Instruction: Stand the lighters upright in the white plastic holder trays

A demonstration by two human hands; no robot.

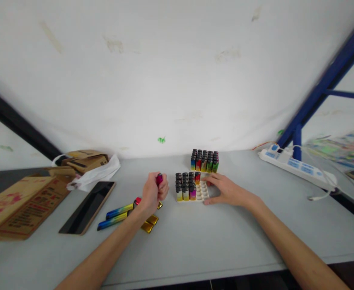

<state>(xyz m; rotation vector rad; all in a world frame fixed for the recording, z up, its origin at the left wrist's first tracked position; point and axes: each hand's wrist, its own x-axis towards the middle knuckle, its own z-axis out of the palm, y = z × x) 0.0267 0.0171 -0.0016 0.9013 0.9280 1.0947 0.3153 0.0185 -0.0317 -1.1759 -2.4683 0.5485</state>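
Observation:
My left hand is closed around a magenta lighter, whose end sticks up out of the fist. Just to its right stands a white tray with round slots, its left part filled with upright black-topped lighters and a red one at the back. Against the tray's right side rests my right hand, fingers apart at its edge. Loose lighters, some blue and yellow, some gold, lie beneath and beside my left forearm.
Behind the tray is a full block of upright lighters. A phone, a white plastic bag and cardboard boxes are at the left. A white power strip with cables lies at the right, near a blue frame post.

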